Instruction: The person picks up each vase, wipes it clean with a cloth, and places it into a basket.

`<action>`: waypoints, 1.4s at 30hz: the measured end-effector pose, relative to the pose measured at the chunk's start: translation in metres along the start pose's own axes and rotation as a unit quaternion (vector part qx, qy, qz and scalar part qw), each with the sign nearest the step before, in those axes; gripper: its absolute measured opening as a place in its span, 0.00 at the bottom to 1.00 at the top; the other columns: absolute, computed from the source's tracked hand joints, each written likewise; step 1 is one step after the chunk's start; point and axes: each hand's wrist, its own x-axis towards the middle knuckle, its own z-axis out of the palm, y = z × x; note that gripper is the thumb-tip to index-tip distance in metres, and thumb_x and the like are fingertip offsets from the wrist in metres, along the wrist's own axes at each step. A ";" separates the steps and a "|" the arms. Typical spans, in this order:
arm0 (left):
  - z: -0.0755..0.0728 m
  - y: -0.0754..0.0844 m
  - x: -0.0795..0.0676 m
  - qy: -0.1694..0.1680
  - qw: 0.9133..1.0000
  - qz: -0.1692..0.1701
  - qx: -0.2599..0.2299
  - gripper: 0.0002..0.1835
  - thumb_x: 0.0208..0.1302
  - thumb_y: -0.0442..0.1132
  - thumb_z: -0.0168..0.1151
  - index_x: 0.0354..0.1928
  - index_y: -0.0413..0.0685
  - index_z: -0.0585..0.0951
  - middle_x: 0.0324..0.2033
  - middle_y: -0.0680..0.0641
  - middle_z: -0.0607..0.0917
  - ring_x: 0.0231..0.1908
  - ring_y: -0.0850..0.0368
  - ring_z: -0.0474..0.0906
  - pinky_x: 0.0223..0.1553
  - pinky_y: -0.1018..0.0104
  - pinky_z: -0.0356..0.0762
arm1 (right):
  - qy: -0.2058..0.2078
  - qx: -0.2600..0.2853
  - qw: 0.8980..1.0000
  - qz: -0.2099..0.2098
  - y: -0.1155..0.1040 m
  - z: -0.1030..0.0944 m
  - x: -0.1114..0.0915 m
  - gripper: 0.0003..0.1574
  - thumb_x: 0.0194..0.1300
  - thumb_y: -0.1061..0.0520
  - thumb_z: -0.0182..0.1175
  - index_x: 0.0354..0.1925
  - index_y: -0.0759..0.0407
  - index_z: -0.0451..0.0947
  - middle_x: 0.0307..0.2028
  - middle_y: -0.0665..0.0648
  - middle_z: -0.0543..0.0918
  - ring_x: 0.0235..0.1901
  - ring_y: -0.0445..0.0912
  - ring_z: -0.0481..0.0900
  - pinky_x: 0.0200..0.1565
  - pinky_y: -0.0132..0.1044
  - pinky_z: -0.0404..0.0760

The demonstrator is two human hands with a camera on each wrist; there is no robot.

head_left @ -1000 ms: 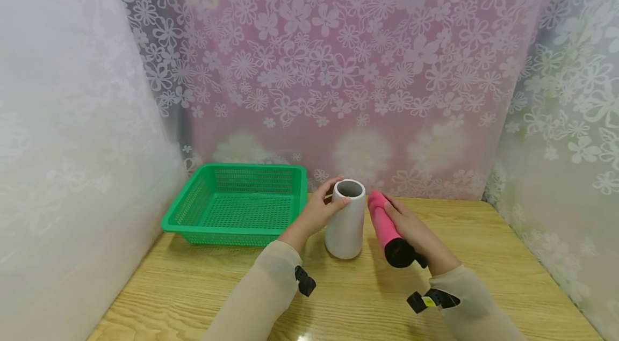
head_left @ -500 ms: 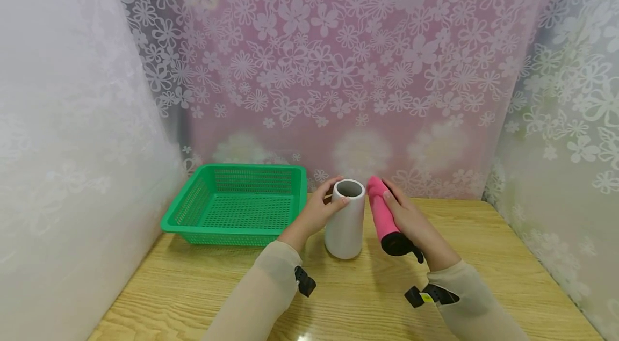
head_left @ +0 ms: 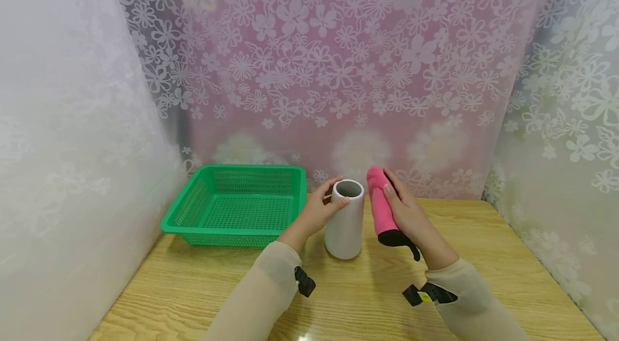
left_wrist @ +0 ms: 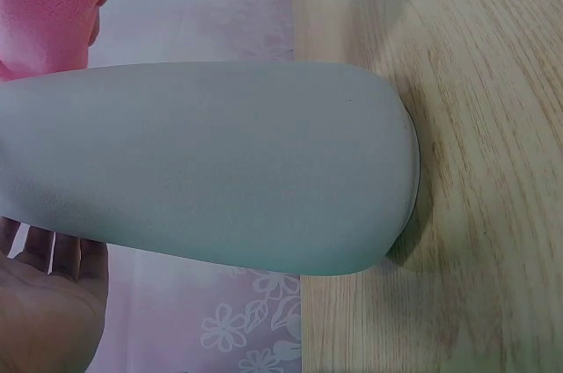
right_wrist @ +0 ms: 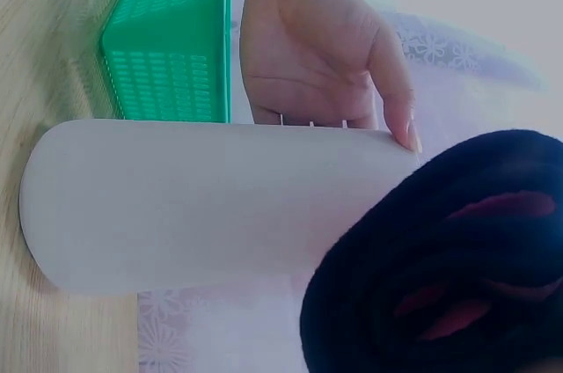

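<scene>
From where I stood, the person's left hand [head_left: 314,212] was clamped on the upper body of the white vase [head_left: 344,233], with the thumb on the near side just below the rim and the fingers reaching around the far side; the white vase stood upright on the wooden table [head_left: 353,303], its round mouth facing upward; the right hand [head_left: 410,217] was closed around the pink fabric roll [head_left: 380,207], with the thumb laid along its upper face; the pink fabric roll was held above the wooden table, beside the white vase on the person's right, tilted, with its black end [head_left: 393,238] lower and toward the person; a narrow black strip [head_left: 415,251] hung from that end, and the right wrist view showed layered dark folds there with pink between them; the head view showed a narrow gap between roll and vase; the green basket [head_left: 232,232] sat on the wooden table to the person's left, near the white vase, its walls and floor perforated; beige sleeves [head_left: 263,284] covered both forearms; a pink curtain [head_left: 358,62] with white flower outlines hung behind the wooden table.
</scene>
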 end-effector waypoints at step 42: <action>0.001 -0.026 0.013 0.001 1.000 -0.012 0.002 0.34 0.73 0.40 0.61 0.76 0.49 0.61 0.68 0.38 0.69 0.69 0.37 0.65 0.64 0.44 0.69 | 0.191 -0.088 0.934 -0.289 0.041 0.042 0.022 0.33 0.79 0.54 0.48 0.77 0.58 0.56 0.71 0.63 0.63 0.60 0.60 0.69 0.55 0.58 0.72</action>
